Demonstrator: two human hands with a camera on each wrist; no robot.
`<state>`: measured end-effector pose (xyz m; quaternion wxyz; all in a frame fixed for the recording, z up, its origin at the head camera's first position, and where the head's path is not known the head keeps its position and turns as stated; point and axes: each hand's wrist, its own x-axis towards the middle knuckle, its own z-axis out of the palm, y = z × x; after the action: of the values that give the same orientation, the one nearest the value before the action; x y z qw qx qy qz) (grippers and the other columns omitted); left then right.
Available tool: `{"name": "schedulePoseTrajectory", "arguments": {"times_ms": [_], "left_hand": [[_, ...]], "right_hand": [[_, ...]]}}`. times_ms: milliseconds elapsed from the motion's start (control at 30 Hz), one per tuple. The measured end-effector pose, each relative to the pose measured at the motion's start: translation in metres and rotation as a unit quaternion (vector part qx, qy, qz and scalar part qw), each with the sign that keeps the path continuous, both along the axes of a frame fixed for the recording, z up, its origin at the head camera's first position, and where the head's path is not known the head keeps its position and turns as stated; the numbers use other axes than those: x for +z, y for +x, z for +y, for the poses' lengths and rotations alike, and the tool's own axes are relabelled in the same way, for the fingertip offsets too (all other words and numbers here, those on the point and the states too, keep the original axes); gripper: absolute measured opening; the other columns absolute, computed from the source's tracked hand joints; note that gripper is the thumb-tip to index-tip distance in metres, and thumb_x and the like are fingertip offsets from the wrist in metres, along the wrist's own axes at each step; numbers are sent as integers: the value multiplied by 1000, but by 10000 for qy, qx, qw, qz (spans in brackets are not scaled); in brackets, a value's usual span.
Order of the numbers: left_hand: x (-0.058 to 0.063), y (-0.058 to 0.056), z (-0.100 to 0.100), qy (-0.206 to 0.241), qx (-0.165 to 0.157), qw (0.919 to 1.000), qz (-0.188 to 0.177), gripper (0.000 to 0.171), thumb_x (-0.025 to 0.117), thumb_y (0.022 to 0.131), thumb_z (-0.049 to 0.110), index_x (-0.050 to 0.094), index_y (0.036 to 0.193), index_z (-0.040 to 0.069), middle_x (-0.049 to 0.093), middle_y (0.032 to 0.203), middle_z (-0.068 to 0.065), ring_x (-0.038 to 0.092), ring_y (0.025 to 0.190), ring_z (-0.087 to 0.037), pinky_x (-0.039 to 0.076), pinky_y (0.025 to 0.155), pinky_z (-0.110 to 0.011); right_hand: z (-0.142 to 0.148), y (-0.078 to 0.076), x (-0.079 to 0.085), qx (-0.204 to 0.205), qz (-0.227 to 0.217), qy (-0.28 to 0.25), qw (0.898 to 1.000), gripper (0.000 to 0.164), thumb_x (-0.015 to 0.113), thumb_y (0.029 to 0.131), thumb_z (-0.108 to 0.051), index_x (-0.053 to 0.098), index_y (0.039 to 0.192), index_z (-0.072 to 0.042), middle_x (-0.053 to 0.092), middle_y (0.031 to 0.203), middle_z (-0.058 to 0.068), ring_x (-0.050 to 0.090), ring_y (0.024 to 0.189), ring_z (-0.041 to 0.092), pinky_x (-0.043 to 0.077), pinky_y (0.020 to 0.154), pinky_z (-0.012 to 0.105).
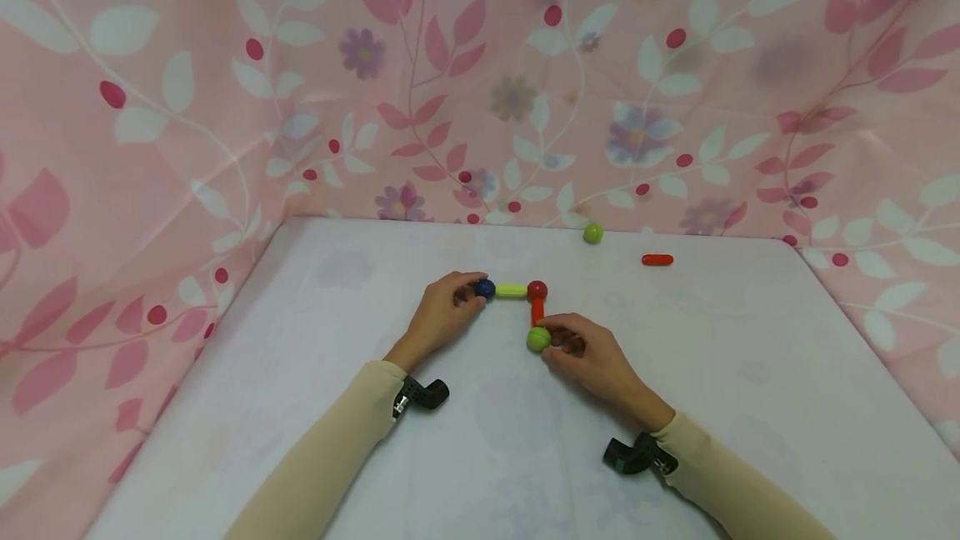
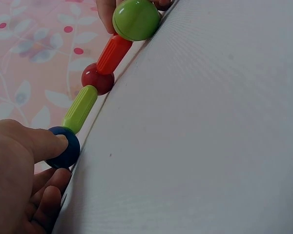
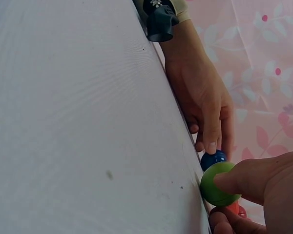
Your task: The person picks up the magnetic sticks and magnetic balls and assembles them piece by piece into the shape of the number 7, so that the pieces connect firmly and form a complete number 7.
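On the table lies an L-shaped chain of toy balls and rods. Its blue ball (image 1: 486,288) joins a yellow-green rod (image 1: 512,291), which runs to a dark red ball (image 1: 537,291). From there a red rod (image 1: 537,312) leads toward the front to a green ball (image 1: 538,339). My left hand (image 1: 444,312) pinches the blue ball between thumb and fingers, the thumb pressed on it in the left wrist view. With thumb and fingers, my right hand (image 1: 592,357) grips the green ball; the thumb covers part of it in the right wrist view.
Near the back edge of the white-covered table (image 1: 465,457) sits a loose green ball (image 1: 593,232). A loose red rod (image 1: 657,260) lies to its right. Behind the table hangs a pink floral cloth (image 1: 480,90).
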<state>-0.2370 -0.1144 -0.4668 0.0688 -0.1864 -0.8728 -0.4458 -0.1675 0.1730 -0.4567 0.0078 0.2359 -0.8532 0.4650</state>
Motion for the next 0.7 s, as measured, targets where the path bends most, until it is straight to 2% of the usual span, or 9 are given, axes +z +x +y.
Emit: {"name": "schedulePoseTrajectory", "arguments": {"times_ms": [500,700], "left_hand": [[-1,-1,-1,135,-100,9997,157,39,76,96,11,70,135,13,69,106,-3,62,91,-17,53,81,-36],[-2,-2,-2,52,-122,9998,134,45,74,97,10,65,142,12,68,107,-4,61,91,-17,52,82,-35]], "right_hand": [[0,-3,3,74,-53,2,10000,41,80,92,-6,69,131,-12,68,114,-3,63,97,18,55,83,33],[0,-4,4,63,36,105,9999,41,79,93,-4,69,132,-10,69,117,-1,64,96,18,56,83,33]]}}
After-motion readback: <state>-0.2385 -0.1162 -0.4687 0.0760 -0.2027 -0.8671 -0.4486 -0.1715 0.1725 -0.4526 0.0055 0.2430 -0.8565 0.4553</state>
